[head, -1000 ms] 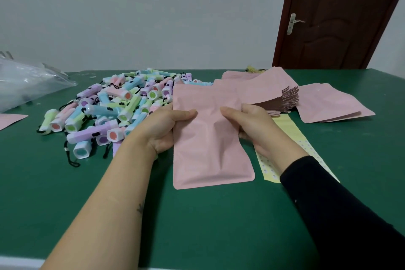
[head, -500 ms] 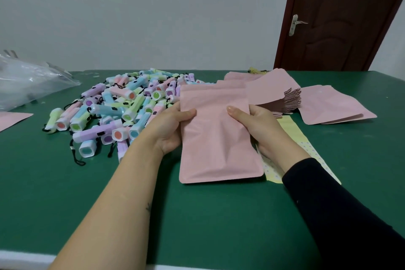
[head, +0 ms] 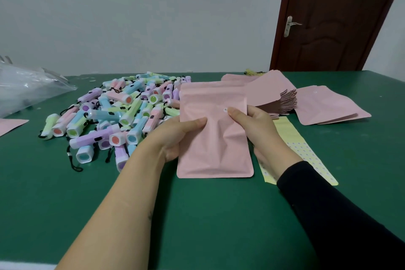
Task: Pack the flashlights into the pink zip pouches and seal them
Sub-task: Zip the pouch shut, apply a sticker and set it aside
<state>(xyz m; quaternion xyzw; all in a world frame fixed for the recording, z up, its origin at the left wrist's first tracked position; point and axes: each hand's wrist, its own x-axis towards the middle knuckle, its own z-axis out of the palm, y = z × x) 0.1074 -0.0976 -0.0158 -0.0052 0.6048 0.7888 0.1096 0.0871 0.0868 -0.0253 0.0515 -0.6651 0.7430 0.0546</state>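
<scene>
Pink zip pouch (head: 214, 149), one, at table (head: 197, 215) centre: my left grip (head: 177, 138) pinches its nine o'clock edge, my right grip (head: 256, 131) its three o'clock edge. Flashlights (head: 114, 114), heaped, at ten o'clock. Spare pouches (head: 269, 92), stacked, at one o'clock.

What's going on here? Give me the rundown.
A person holds one flat pink zip pouch at the green table, the left hand and right hand each gripping a side edge. A heap of pastel plastic flashlights lies to its left, a stack of pink pouches behind on the right. Whether this pouch holds a flashlight cannot be seen.
</scene>
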